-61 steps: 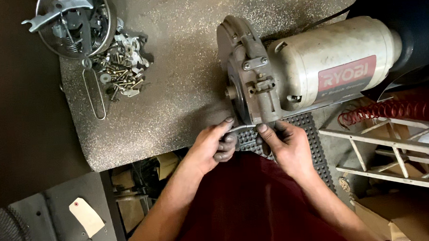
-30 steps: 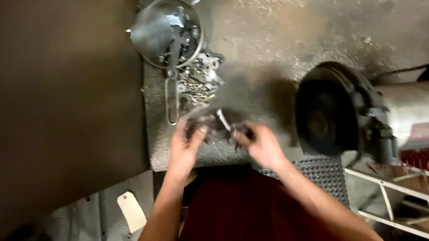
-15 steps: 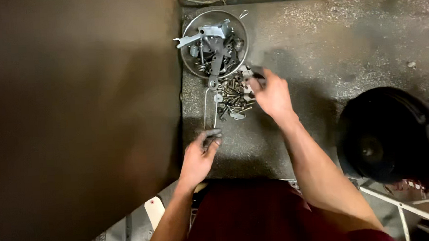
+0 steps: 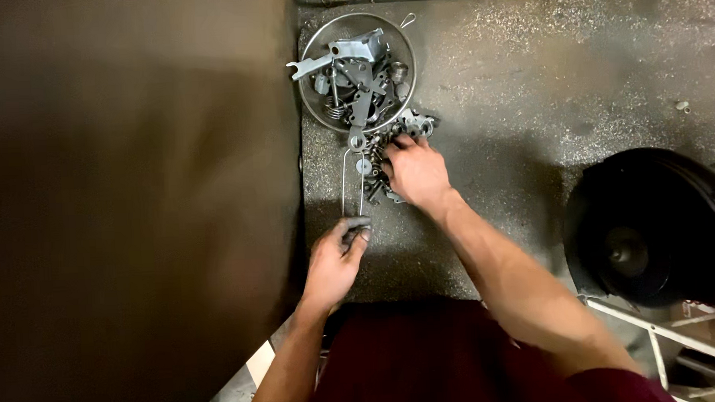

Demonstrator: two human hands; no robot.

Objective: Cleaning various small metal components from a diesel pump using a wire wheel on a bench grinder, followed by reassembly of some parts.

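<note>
Hardware pile [image 4: 388, 155] | right hand [image 4: 415, 173] now lower, fingers digging in | left hand [image 4: 336, 262] still pinching strainer handle [image 4: 352, 185]

This is a workshop. A grit-speckled grey workbench [image 4: 577, 79] carries a round metal strainer [image 4: 357, 68] full of brackets, springs and other steel parts, with a loose heap of nuts and bolts [image 4: 388, 155] just near of it. At the right sits a black bench-grinder wheel guard [image 4: 656, 228].
</note>
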